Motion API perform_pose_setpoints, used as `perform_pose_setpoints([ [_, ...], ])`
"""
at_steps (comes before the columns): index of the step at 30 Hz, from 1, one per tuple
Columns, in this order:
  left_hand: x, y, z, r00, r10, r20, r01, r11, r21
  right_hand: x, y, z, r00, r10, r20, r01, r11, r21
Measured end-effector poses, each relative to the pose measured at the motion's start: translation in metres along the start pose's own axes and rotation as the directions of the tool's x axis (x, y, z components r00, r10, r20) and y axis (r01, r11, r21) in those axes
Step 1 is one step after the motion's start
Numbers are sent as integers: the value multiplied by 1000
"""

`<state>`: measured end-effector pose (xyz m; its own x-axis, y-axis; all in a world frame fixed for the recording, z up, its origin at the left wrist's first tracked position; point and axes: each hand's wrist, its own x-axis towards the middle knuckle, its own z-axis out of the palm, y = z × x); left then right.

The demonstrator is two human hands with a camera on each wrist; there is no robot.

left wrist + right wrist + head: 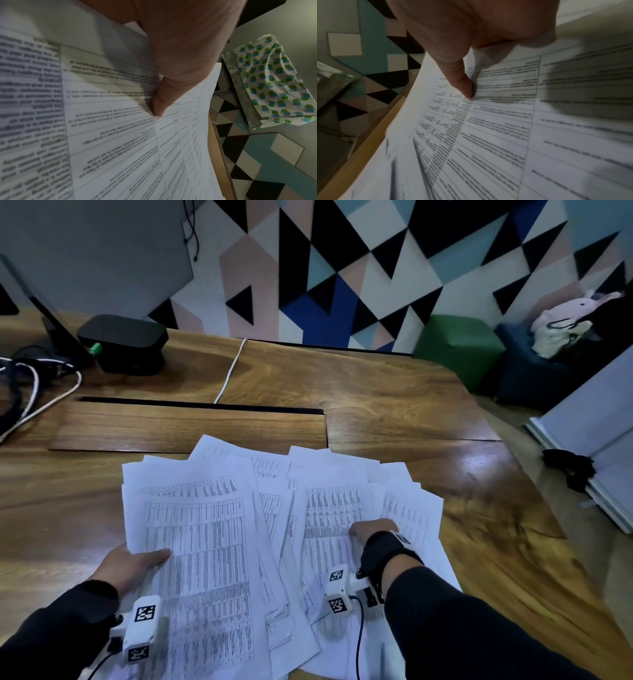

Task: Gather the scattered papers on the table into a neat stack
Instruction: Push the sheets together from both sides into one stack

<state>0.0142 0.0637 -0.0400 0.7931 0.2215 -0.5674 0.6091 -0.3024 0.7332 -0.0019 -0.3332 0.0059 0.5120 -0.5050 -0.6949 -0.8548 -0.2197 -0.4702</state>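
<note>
Presently: printed papers (239, 529), fanned and overlapping, near edge of wooden table (394, 405). Left hand (132, 565) pinches the left bundle's edge, thumb (161, 100) on top. Right hand (371, 530) rests on the right sheets, thumb (464, 86) pressing down; fingers hidden, grip uncertain. Step: drawing sheets together. Next, likely: slide both halves inward, then square the edges.
</note>
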Motion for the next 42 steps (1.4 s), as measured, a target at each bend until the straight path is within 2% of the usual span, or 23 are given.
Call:
perform_pose_setpoints([
  [4,2,-2,-1,1000,-10,3,10,1000,3,1,-2,2,997,-19,-77,13,998,-69],
  [8,5,-4,-1,1000,-24,-3,24,1000,5,0,-2,10,998,-34,-54,29,996,-89],
  [12,6,-3,-2,1000,-31,1,31,999,-19,-1,-5,13,999,-13,-47,13,1000,-14],
  [17,-2,-1,-1,999,-51,6,51,997,-58,3,-4,14,1000,-19,-5,19,999,-39],
  [21,50,-48,-11,999,-38,29,41,994,-105,4,-7,25,994,-64,-93,51,989,-141],
  [22,58,-55,-12,998,-49,34,53,993,-103,5,-9,26,993,-65,-96,53,991,-119],
  [27,42,-37,-14,998,-40,53,45,995,-93,8,-4,10,997,-54,63,52,998,25],
  [29,22,-17,-12,997,-36,65,41,995,-87,9,5,-3,984,-159,79,158,987,20],
  [31,3,2,-9,997,-30,74,36,996,-78,6,9,-23,940,-341,-15,341,939,38],
  [33,-6,14,-3,994,-20,105,30,995,-92,-5,4,-48,855,-510,-94,519,845,128],
  [35,-7,19,4,993,-22,118,34,994,-104,-25,-10,-72,760,-639,-120,641,704,307],
  [37,-6,23,13,993,-19,117,32,993,-110,-59,-31,-88,664,-739,-108,691,552,467],
  [39,-9,29,24,993,-24,114,34,996,-86,-95,-51,-89,540,-841,-27,716,442,540],
  [41,-7,29,33,992,-43,115,53,995,-83,-124,-65,-79,452,-890,62,704,399,588],
  [42,-5,27,38,993,-37,115,47,995,-85,-131,-70,-74,439,-894,94,668,395,630],
])
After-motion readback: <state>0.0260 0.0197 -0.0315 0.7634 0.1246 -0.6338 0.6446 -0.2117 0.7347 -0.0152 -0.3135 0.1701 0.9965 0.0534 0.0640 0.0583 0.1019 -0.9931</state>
